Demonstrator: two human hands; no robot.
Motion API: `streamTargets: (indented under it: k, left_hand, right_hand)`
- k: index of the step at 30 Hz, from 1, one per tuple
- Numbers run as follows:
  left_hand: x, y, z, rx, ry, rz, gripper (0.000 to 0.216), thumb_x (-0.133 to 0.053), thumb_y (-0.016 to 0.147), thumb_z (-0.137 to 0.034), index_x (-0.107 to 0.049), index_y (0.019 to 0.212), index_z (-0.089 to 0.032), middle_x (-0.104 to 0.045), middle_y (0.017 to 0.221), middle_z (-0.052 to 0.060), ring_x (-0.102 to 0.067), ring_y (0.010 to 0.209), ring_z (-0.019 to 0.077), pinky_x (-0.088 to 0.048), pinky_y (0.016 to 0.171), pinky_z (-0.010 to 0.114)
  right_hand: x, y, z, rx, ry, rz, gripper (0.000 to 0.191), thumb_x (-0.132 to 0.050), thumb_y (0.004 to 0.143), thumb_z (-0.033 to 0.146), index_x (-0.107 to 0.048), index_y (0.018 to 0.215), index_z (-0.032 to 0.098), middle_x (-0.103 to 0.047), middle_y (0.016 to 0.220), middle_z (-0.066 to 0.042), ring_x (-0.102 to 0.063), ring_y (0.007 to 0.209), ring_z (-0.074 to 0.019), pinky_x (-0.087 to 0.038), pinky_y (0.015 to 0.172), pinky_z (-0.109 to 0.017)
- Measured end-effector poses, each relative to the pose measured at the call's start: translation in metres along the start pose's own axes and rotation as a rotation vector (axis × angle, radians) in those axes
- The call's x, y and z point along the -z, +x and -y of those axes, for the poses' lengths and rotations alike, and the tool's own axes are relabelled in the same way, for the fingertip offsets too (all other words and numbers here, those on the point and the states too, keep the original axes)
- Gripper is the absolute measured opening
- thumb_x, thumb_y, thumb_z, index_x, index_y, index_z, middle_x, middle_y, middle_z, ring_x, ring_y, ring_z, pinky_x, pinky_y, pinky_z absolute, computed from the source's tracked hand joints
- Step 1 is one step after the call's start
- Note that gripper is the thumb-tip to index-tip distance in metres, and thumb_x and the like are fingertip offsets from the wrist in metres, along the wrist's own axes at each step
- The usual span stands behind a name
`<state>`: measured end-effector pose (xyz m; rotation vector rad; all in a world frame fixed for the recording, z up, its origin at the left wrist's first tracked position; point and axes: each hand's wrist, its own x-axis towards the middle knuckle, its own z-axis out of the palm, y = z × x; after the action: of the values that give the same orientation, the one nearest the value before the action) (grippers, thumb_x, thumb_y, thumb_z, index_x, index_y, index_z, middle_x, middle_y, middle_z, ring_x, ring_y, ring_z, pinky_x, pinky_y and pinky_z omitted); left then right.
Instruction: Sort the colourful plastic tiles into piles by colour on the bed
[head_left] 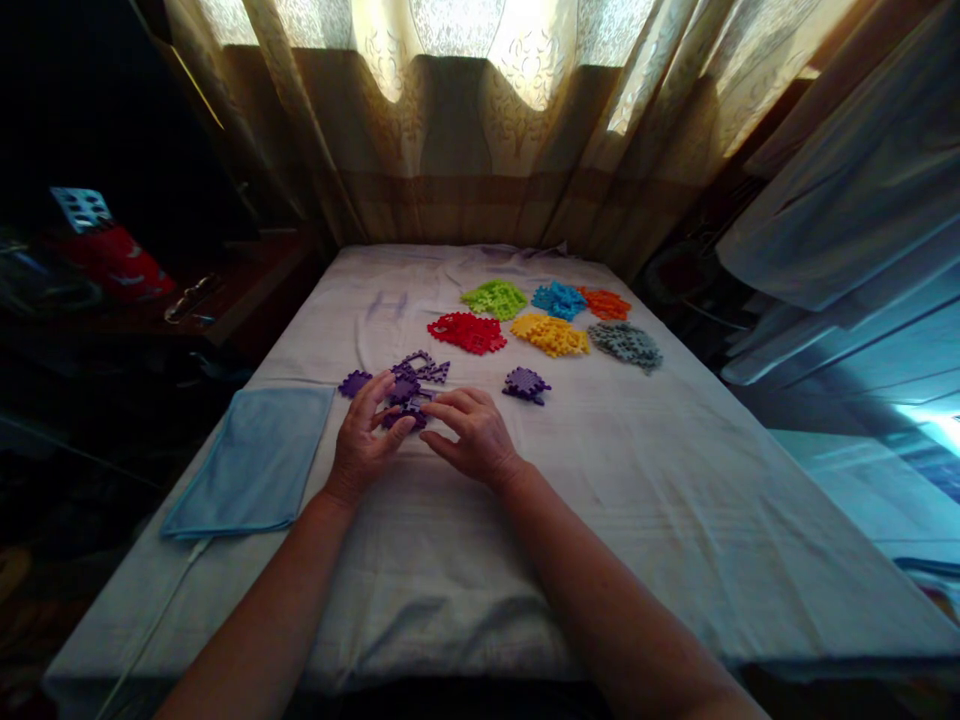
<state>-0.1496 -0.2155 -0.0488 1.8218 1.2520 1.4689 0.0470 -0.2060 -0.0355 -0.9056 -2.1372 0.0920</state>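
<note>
the two forearms [600, 560] come in nearest the camera, lying over a desk [675, 520] spread with a pale sheet, and end in the left hand [366, 445] and the right hand [480, 440], set close together. the purple pieces [405, 389] lie just in front of and between the fingers [370, 400] of both hands, in a loose, overlapping heap. the left thumb and first finger are parted in a curve about the near left part of this heap; the right fingers are loosely spread and bent, their tips at its right edge, the thumb below them. whether either hand has a piece gripped, i cannot tell.

one flat purple piece [354, 384] sits just left of the left fingers, and some openwork purple pieces [424, 367] lie right beyond the tips. a small purple stack [526, 384] rests to the right of the right fingers and a little farther off, apart from the heap.

well beyond the fingers, toward the right, are a red pile [466, 333], a yellow pile [551, 335] and a grey pile [625, 344]; behind these are a green pile [495, 299], a blue pile [558, 300] and an orange pile [606, 303]. left of the left hand lies a folded blue cloth [251, 460], with a white cord [154, 625] running out from its near edge.
</note>
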Motion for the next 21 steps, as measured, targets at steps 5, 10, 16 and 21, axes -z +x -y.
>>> streamTargets:
  k: [5, 10, 16, 21]
  left_hand:
    - [-0.003, -0.002, -0.002, -0.021, 0.029, 0.063, 0.059, -0.063, 0.085, -0.052, -0.051, 0.136, -0.024, -0.047, 0.147, 0.013, -0.057, 0.125, 0.0279, -0.057, 0.095, 0.041]
    - [0.003, 0.002, 0.004, -0.046, 0.215, -0.003, 0.053, -0.058, 0.088, -0.050, -0.054, 0.132, -0.021, -0.054, 0.141, 0.013, -0.056, 0.126, 0.0266, -0.054, 0.099, 0.043]
    - [0.008, 0.005, 0.011, -0.124, 0.433, 0.000, 0.039, -0.056, 0.089, -0.039, -0.061, 0.123, -0.021, -0.064, 0.129, 0.009, -0.059, 0.121, 0.0228, -0.047, 0.107, 0.043]
    - [0.010, 0.004, 0.017, -0.091, 0.496, 0.074, 0.029, -0.057, 0.087, -0.041, -0.068, 0.107, -0.022, -0.064, 0.128, 0.008, -0.061, 0.118, 0.0230, -0.047, 0.106, 0.041]
  right_hand:
    - [0.003, 0.002, -0.004, -0.027, -0.009, 0.006, 0.018, -0.059, 0.093, 0.035, -0.074, 0.091, 0.024, -0.071, 0.087, -0.005, -0.061, 0.084, -0.0172, -0.048, 0.083, -0.032]
    - [0.031, -0.004, -0.044, -0.336, -0.038, -0.174, 0.028, -0.050, 0.093, 0.036, -0.073, 0.084, 0.021, -0.072, 0.085, -0.007, -0.065, 0.084, -0.0193, -0.050, 0.083, -0.032]
    - [0.074, -0.033, -0.109, -0.780, -0.113, -0.408, 0.038, -0.047, 0.087, 0.043, -0.075, 0.096, 0.019, -0.076, 0.094, -0.009, -0.068, 0.089, -0.0237, -0.052, 0.084, -0.035]
    - [0.078, -0.049, -0.131, -1.003, -0.147, -0.365, 0.038, -0.045, 0.084, 0.036, -0.075, 0.100, 0.019, -0.076, 0.097, -0.009, -0.068, 0.090, -0.0240, -0.052, 0.084, -0.036]
